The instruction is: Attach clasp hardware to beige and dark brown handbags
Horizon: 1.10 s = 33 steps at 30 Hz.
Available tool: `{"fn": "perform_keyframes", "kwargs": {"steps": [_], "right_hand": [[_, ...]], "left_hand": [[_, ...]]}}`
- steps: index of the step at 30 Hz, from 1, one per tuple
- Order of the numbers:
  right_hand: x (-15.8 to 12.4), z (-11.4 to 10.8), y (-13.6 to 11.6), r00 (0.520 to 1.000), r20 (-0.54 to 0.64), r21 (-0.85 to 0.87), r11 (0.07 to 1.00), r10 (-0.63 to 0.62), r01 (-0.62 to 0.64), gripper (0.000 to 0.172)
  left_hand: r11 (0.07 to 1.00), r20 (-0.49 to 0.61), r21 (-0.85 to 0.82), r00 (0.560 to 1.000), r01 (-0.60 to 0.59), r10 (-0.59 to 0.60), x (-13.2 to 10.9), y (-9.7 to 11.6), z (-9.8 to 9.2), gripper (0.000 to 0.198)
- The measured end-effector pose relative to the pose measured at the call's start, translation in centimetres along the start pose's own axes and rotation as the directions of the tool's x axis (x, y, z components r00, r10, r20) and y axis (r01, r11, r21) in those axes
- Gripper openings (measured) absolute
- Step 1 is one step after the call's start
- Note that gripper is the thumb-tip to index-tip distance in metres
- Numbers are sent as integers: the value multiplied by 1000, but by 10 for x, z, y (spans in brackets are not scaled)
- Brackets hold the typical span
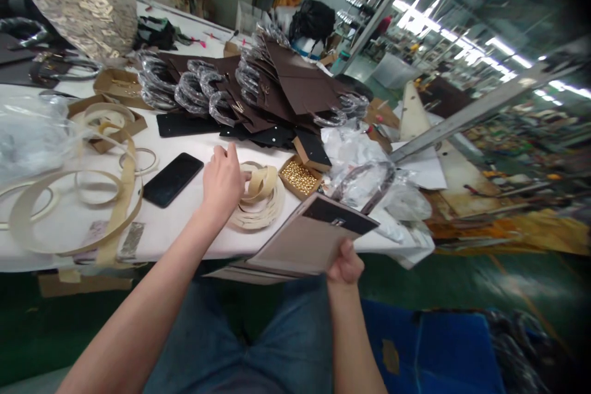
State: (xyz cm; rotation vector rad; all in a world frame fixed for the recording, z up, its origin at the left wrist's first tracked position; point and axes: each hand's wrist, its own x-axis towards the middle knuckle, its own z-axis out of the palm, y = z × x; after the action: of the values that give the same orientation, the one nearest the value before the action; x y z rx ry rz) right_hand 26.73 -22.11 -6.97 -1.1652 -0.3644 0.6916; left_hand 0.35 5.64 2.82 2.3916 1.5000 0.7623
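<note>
My left hand (223, 181) reaches over the white table (184, 228) and its curled fingers pinch a beige strip in a coil of beige strips (261, 197). My right hand (345, 265) grips the lower corner of a flat grey-brown panel (307, 240) with a dark band and a small metal fitting at its top edge, held just off the table's front edge above my lap. A small cardboard box of gold beads (300, 176) sits right of the coil.
A black phone (172, 178) lies left of my left hand. Large beige tape loops (69, 209) lie at the left. A heap of brown panels with plastic-wrapped handles (258, 86) fills the table's back. Crumpled plastic (369, 178) lies at the right.
</note>
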Motion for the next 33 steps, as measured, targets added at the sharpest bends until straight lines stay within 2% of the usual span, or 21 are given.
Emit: {"fn": "perform_keyframes", "kwargs": {"steps": [3, 6, 8, 10, 12, 13, 14, 15, 17, 18, 20, 22, 24, 28, 33], "right_hand": [[-24, -11, -32, 996, -85, 71, 997, 11, -5, 59], [-47, -22, -62, 988, -147, 82, 994, -54, 67, 61], [-60, -29, -76, 982, -158, 53, 992, -107, 117, 62], [-72, -35, -84, 978, -156, 20, 989, -141, 145, 63], [-83, -40, -86, 977, -153, 5, 988, -151, 153, 63], [-87, -43, -86, 976, -157, 4, 989, -148, 151, 63], [-91, -45, -85, 977, -160, 6, 990, -141, 144, 61], [-95, -46, -83, 978, -163, 9, 991, -133, 136, 60], [-100, -46, -82, 979, -167, 21, 992, -118, 123, 58], [-101, -44, -82, 979, -169, 32, 993, -111, 118, 59], [-104, -38, -86, 979, -178, 57, 992, -100, 111, 61], [-107, -30, -95, 976, -192, 72, 990, -106, 121, 63], [-112, -24, -108, 969, -210, 72, 986, -133, 151, 64], [-130, -17, -139, 951, -249, 72, 975, -185, 209, 63], [-154, -9, -166, 938, -255, 70, 963, -236, 262, 61]], "left_hand": [[988, -30, -137, 998, -67, 64, -20, 2, -14, 85], [946, -88, -239, 975, -220, 204, -50, 11, -23, 77], [928, -87, -240, 958, -285, 272, -59, 16, -19, 73], [952, -71, -214, 976, -218, 208, -54, 16, -9, 87], [975, -47, -213, 998, -54, 46, -40, 12, 5, 107], [976, -23, -217, 1000, 10, -15, -33, 9, 12, 111], [976, 6, -215, 999, 33, -33, -28, 8, 18, 109], [979, 33, -202, 999, 7, 0, -25, 8, 23, 103], [973, 68, -155, 980, -173, 185, -29, 12, 31, 79], [945, 81, -131, 947, -300, 312, -35, 15, 35, 66], [848, 105, -101, 842, -520, 529, -48, 20, 42, 51], [774, 121, -92, 765, -626, 633, -57, 21, 47, 47], [762, 124, -77, 752, -643, 647, -58, 16, 50, 43], [810, 126, -60, 801, -583, 585, -45, 2, 52, 33], [826, 244, -241, 792, -509, 559, -30, 10, 55, 29]]}}
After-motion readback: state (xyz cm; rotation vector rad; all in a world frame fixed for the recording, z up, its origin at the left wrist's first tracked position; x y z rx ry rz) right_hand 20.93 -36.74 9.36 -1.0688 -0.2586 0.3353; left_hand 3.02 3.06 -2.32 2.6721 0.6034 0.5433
